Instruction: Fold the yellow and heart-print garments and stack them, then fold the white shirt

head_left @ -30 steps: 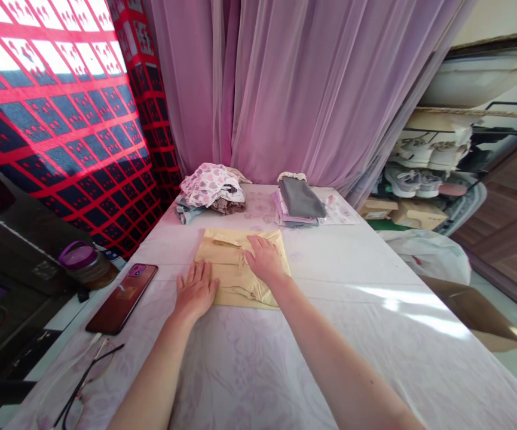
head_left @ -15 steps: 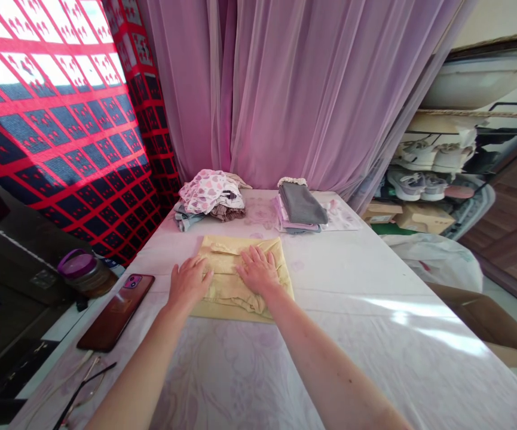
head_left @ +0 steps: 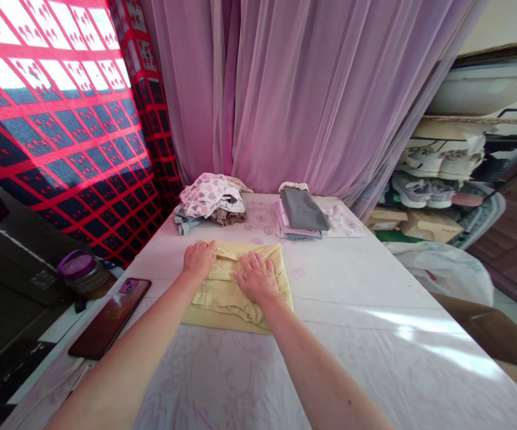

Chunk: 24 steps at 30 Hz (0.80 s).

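A folded pale yellow garment [head_left: 226, 295] lies on the cloth-covered table, its layers slightly wrinkled; I cannot tell what kind of garment it is. My left hand [head_left: 199, 260] is at its far left corner, fingers bent together over the edge of the cloth and closed on it. On the middle of the same garment my right hand [head_left: 257, 278] rests flat, palm down, with the fingers a little apart.
Behind the garment are a heap of crumpled clothes [head_left: 211, 197] and a folded stack with dark grey cloth [head_left: 303, 209]. A phone [head_left: 110, 316] and a purple-lidded jar [head_left: 81, 275] sit at left. At right, an open cardboard box [head_left: 486, 328] stands beside the table.
My left hand has gone from lying spread on the garment's left side to its far left corner, where the fingers closed. My right hand stays flat on the cloth. The view shifted slightly.
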Each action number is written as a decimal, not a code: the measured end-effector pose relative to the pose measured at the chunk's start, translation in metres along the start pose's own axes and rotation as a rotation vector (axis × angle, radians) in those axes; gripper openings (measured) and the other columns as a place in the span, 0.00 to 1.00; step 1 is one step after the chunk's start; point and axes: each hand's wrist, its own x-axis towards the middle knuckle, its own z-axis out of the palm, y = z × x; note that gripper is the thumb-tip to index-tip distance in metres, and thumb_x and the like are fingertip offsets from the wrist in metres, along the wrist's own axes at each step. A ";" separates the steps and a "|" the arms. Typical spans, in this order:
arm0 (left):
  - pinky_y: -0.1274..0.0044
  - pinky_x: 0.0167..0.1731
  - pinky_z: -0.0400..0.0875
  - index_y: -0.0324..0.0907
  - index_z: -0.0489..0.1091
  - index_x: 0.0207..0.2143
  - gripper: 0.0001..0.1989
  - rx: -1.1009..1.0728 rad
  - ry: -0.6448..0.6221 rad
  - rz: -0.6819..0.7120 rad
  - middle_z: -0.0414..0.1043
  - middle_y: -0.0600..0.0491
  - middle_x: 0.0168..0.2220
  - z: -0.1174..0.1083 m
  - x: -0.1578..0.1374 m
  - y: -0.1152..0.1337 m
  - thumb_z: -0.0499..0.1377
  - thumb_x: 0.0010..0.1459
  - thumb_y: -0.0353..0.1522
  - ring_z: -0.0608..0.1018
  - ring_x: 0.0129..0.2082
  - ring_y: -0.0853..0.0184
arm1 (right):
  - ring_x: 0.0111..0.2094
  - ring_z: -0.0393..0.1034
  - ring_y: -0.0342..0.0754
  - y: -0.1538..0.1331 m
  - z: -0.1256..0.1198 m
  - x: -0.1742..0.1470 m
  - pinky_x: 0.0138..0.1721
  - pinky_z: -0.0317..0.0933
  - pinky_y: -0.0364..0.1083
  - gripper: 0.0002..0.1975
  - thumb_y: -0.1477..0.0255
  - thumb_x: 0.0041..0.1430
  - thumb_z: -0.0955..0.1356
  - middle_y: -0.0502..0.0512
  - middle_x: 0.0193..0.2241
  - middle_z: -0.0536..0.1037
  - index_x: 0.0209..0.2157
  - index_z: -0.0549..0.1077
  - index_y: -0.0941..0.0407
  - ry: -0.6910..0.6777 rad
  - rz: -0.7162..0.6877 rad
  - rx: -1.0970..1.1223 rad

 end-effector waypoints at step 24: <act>0.69 0.66 0.48 0.44 0.60 0.63 0.25 -0.232 -0.120 0.412 0.58 0.50 0.67 0.008 -0.009 0.033 0.43 0.65 0.34 0.59 0.67 0.65 | 0.69 0.39 0.55 -0.001 0.001 0.001 0.65 0.32 0.62 0.30 0.54 0.68 0.54 0.59 0.69 0.50 0.67 0.55 0.50 0.029 0.012 -0.001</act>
